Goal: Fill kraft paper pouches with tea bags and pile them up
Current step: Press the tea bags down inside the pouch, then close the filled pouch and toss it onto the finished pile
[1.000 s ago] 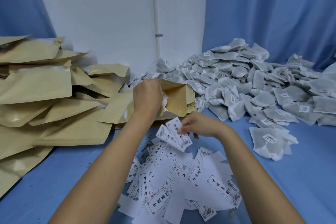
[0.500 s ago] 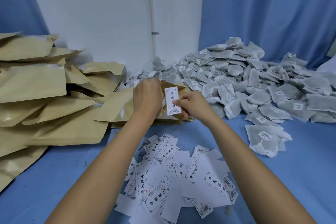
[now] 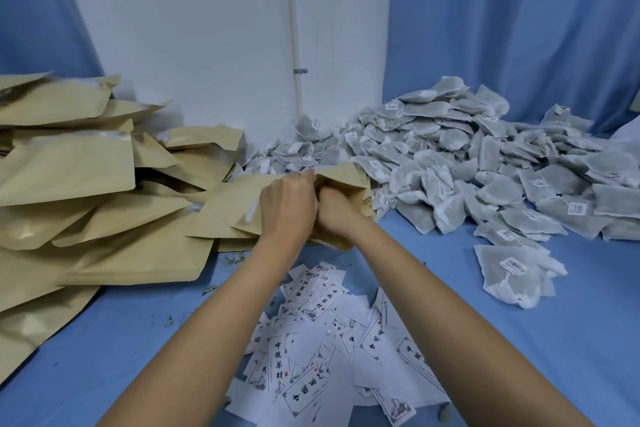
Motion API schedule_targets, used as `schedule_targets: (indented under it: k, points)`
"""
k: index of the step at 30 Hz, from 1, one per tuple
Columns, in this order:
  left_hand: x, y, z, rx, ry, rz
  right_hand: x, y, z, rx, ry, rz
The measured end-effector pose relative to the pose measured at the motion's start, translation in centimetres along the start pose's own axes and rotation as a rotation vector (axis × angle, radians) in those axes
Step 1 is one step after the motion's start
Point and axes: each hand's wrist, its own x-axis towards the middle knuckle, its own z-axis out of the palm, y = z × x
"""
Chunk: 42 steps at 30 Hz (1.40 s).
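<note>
My left hand (image 3: 289,204) grips the mouth of a kraft paper pouch (image 3: 341,180) at the table's middle. My right hand (image 3: 334,208) reaches into that pouch, its fingers hidden inside; the paper label it carried is out of sight. A big heap of grey tea bags (image 3: 467,163) covers the back right. Two tea bags (image 3: 512,270) lie apart, nearer to me on the right. A tall pile of kraft pouches (image 3: 79,198) fills the left side.
Loose white printed labels (image 3: 329,333) are scattered on the blue table (image 3: 571,340) between my forearms. A few tea crumbs lie near the pouch pile. A white wall with a pipe (image 3: 294,28) and blue curtains stand behind.
My right hand lifted a label from the scattered labels up to the pouch mouth and has now gone inside the pouch. My left hand kept its hold on the pouch.
</note>
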Motion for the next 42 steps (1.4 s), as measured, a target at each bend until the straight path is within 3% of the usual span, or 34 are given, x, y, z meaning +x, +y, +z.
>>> schedule_targets:
  k: [2,3,4,5,6,8,10,13,17,19,23,26,27,29,30,31,33,39,42]
  points:
    - [0.3,-0.3,-0.1,-0.006,0.009,-0.017,-1.7,1.1,-0.3,0.164,0.297,-0.040]
    - [0.5,-0.4,-0.3,-0.018,0.019,-0.033,-2.9,1.7,-0.3,0.253,0.531,-0.081]
    - [0.7,-0.4,-0.5,-0.017,0.024,-0.042,-3.8,2.7,-0.2,0.304,0.741,-0.076]
    - [0.8,-0.3,-0.6,0.011,0.031,-0.052,-4.4,3.6,0.0,0.380,0.849,-0.018]
    - [0.9,0.0,-0.8,0.043,0.039,-0.047,-4.9,4.0,0.1,0.539,0.808,0.050]
    - [0.6,0.7,-0.4,0.058,0.058,0.015,-5.1,3.8,0.1,1.145,0.343,0.163]
    - [-0.1,1.3,0.5,-0.061,0.078,0.091,-4.9,3.8,-0.1,1.556,0.059,0.171]
    - [-1.6,1.9,0.9,-0.338,0.004,0.108,-3.9,3.9,-0.4,1.610,0.115,0.257]
    - [-4.8,2.5,3.0,-0.084,-0.429,0.315,-2.0,5.0,-0.8,1.515,0.293,0.442]
    - [-6.0,1.6,4.3,-0.069,-0.411,0.353,-1.5,5.4,-1.0,1.561,0.330,0.519]
    - [-7.0,-0.4,5.6,-0.026,-0.267,0.269,-1.6,5.5,-0.2,1.911,0.347,0.588]
    - [-7.5,-1.1,6.7,-0.216,-0.207,0.057,-1.7,6.2,1.0,2.072,0.383,0.599]
    - [-7.6,-1.1,6.7,-0.452,-0.213,-0.123,-1.7,6.5,1.4,2.110,0.392,0.599]
    - [-7.2,-1.4,6.4,-1.156,-0.354,-0.565,-1.7,7.2,2.2,2.143,0.394,0.610]
    - [-7.2,-1.6,6.5,-1.510,-0.435,-0.695,-1.6,7.4,2.6,2.133,0.388,0.611]
    - [-7.3,-1.9,6.7,-1.762,-0.502,-0.774,-1.5,7.6,2.9,2.116,0.392,0.607]
    - [-7.2,-2.4,6.9,-2.048,-0.577,-0.852,-1.5,8.0,3.3,2.089,0.439,0.586]
    - [-6.7,-2.5,7.7,-2.048,-0.640,-1.208,-2.2,8.3,5.0,1.913,0.415,0.459]
    - [-6.6,-3.3,7.7,-1.879,-0.589,-1.254,-2.4,9.0,4.5,1.335,0.531,0.488]
